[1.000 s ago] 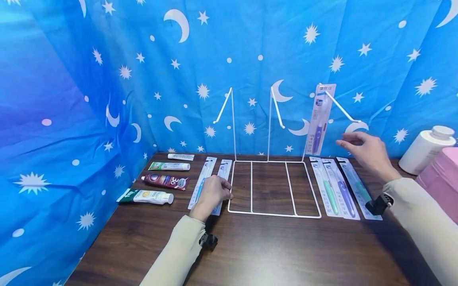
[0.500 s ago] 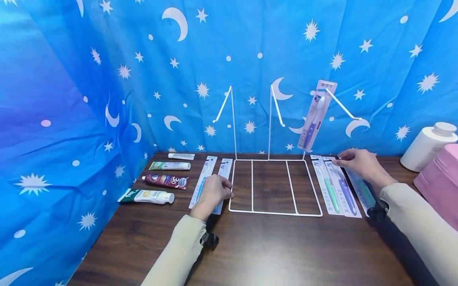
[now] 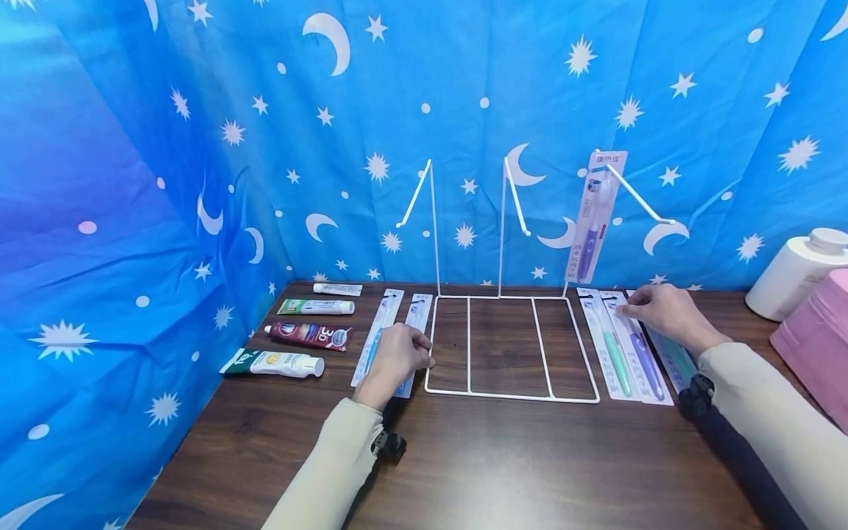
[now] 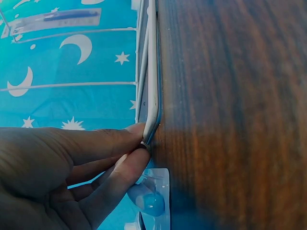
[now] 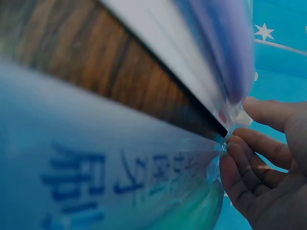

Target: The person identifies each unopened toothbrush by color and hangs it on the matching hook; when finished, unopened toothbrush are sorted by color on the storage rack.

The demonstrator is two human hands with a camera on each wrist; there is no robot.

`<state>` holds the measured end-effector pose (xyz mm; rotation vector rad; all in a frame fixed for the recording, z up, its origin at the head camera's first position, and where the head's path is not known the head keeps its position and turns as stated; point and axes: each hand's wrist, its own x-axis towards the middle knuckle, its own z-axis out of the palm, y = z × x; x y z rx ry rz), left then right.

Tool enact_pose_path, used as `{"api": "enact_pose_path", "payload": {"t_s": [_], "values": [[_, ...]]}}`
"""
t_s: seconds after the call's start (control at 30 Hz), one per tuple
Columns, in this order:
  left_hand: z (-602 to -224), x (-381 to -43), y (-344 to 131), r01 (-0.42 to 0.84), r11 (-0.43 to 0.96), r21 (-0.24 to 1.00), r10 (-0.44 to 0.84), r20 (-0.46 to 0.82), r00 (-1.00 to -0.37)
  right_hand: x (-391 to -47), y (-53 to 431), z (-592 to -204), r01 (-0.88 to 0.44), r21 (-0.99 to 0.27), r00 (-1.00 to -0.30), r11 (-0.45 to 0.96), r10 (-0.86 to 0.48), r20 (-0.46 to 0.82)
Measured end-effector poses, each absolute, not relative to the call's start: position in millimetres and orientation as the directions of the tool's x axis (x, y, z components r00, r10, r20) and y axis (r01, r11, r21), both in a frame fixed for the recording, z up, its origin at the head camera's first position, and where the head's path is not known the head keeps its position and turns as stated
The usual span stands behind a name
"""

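Note:
My left hand (image 3: 395,359) pinches the left front part of the white wire rack's base (image 3: 510,397) between thumb and index finger, as the left wrist view (image 4: 110,163) shows. Under that hand lie two packaged blue toothbrushes (image 3: 376,340). My right hand (image 3: 669,315) is at the upper end of a packaged purple toothbrush (image 3: 644,357), thumb against its blister and fingers at its right edge. Between it and the rack lies a packaged green toothbrush (image 3: 616,361); another green one (image 3: 677,361) is partly under the hand. One packaged purple toothbrush (image 3: 592,221) hangs on the rack's right hook.
Several toothpaste tubes (image 3: 308,335) lie in a column at the left of the wooden table (image 3: 503,456). A white bottle (image 3: 798,272) and a pink container (image 3: 818,338) stand at the right. A blue star-and-moon cloth (image 3: 384,96) hangs behind.
My right hand has come down from near the right hook to the purple toothbrush on the table. The hanging toothbrush swung left and back. My left hand stays on the rack.

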<state>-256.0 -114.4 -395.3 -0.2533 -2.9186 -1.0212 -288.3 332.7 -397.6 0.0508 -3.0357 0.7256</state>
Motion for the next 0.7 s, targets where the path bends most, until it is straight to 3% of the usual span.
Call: {"api": "enact_pose_path", "payload": {"t_s": [0.23, 0.53, 0.7], "values": [[-394.9, -254.4, -114.6, 0.161, 0.769, 0.618, 0.139, 0.085, -0.987, -285.0, 331.9, -393.8, -0.044, -0.476, -0.998, 0.879, -0.017, 0.060], [-395.0, -253.9, -114.2, 0.157, 0.758, 0.633, 0.138, 0.079, -0.987, -267.8, 318.2, -371.9, 0.111, -0.660, -0.986, 0.743, 0.165, 0.020], [-395.1, -254.6, -114.2, 0.160, 0.762, 0.628, 0.139, 0.082, -0.987, -260.6, 313.8, -358.0, 0.108, -0.714, -0.984, 0.692, 0.175, 0.020]]}}
